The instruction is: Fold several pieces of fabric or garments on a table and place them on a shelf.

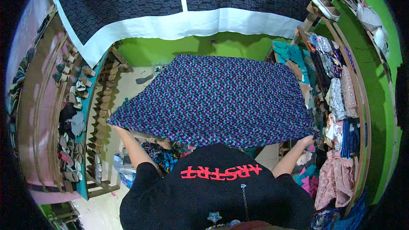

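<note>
A large cloth point(221, 98), dark purple with a small white, violet and green pattern, is spread out in front of me and covers much of the middle of the view. My left hand point(115, 126) grips its near left corner, fingers mostly hidden by the fabric. At the near right corner, my right hand point(306, 140) holds the edge with its fingers closed. Between the hands the cloth is stretched nearly flat, and its near edge passes just beyond my black shirt point(226, 166).
Wooden racks of shoe-shaped forms and shoes point(100, 115) line the left. On the right, a rack point(358, 119) carries folded clothes, with pink garments point(334, 176) below. A dark curtain point(128, 0) with white trim hangs ahead. Patterned fabric point(164, 155) lies beneath the cloth's near edge.
</note>
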`<state>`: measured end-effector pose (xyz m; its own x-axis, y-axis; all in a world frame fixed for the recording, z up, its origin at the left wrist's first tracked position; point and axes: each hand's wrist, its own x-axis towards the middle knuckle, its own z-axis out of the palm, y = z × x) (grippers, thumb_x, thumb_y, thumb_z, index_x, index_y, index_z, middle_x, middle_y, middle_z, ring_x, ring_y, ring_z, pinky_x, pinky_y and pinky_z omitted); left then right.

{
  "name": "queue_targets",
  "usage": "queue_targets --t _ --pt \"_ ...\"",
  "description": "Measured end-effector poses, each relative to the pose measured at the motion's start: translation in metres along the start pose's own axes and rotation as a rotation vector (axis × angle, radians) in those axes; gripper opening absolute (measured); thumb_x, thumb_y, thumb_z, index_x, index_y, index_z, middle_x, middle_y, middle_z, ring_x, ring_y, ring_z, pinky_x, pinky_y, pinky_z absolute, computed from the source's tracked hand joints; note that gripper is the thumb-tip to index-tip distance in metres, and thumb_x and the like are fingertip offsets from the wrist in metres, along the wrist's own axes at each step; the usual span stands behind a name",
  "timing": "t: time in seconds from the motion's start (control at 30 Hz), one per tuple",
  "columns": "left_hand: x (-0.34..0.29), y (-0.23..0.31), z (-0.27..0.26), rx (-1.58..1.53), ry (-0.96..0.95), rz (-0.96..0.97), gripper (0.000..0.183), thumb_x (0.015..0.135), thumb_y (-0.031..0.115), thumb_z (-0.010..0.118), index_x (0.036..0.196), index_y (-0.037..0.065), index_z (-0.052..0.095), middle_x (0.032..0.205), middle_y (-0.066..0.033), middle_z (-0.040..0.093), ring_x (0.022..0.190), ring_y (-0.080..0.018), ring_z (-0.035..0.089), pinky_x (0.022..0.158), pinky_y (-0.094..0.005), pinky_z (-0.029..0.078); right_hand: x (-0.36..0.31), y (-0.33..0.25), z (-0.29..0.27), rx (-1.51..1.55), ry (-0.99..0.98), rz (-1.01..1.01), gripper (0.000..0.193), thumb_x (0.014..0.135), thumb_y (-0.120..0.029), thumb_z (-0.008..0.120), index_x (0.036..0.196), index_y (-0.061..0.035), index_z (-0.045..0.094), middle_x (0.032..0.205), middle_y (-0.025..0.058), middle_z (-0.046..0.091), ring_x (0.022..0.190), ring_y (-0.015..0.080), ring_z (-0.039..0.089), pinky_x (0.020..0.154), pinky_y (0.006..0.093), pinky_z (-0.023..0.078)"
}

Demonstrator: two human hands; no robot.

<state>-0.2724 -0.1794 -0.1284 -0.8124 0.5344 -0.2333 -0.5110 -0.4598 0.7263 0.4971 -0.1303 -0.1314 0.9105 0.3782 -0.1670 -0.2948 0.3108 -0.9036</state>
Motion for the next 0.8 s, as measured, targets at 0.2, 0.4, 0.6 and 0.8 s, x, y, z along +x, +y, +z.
queue_targets --t 0.2,0.4,0.6,0.8 --pt "-0.006 0.039 0.108 0.61 -0.528 0.461 0.046 0.085 0.022 0.034 0.127 0.004 0.026 0.077 -0.0028 0.05 0.07 -0.0151 0.053 0.077 -0.0325 0.045 -0.002 -0.087 0.094 0.113 -0.499 -0.017 0.028 0.082 -0.02 0.036 0.099 -0.0028 0.05 0.098 0.0105 0.053 0.091 0.0216 0.051 0.08 0.0362 0.043" --pt "-0.096 0.011 0.246 0.205 -1.027 0.287 0.023 0.087 0.021 0.029 0.095 0.004 0.043 0.118 -0.0196 0.042 0.11 -0.0279 0.039 0.097 -0.0386 0.025 -0.082 -0.066 0.199 0.288 -1.128 0.088 0.039 0.082 -0.024 0.033 0.111 0.0022 0.036 0.102 0.015 0.051 0.096 0.0262 0.049 0.087 0.0398 0.037" --pt "-0.174 -0.08 0.295 0.273 -1.473 0.212 0.044 0.073 0.049 0.043 0.076 0.005 0.038 0.112 -0.017 0.048 0.106 -0.0248 0.041 0.094 -0.0363 0.025 -0.242 -0.057 0.249 -0.429 -1.733 -0.731 0.036 0.058 0.01 0.04 0.088 -0.0047 0.055 0.086 0.0088 0.058 0.084 0.0207 0.056 0.075 0.0335 0.042" --pt "-0.207 -0.114 0.288 0.345 -1.473 0.031 0.013 0.065 -0.003 0.038 0.071 0.005 0.046 0.113 -0.0114 0.044 0.109 -0.0218 0.037 0.094 -0.0338 0.025 -0.278 -0.069 0.239 -0.66 -1.391 -1.323 0.032 0.055 -0.002 0.056 0.084 -0.0143 0.056 0.085 -0.0006 0.051 0.08 0.021 0.046 0.073 0.0345 0.029"
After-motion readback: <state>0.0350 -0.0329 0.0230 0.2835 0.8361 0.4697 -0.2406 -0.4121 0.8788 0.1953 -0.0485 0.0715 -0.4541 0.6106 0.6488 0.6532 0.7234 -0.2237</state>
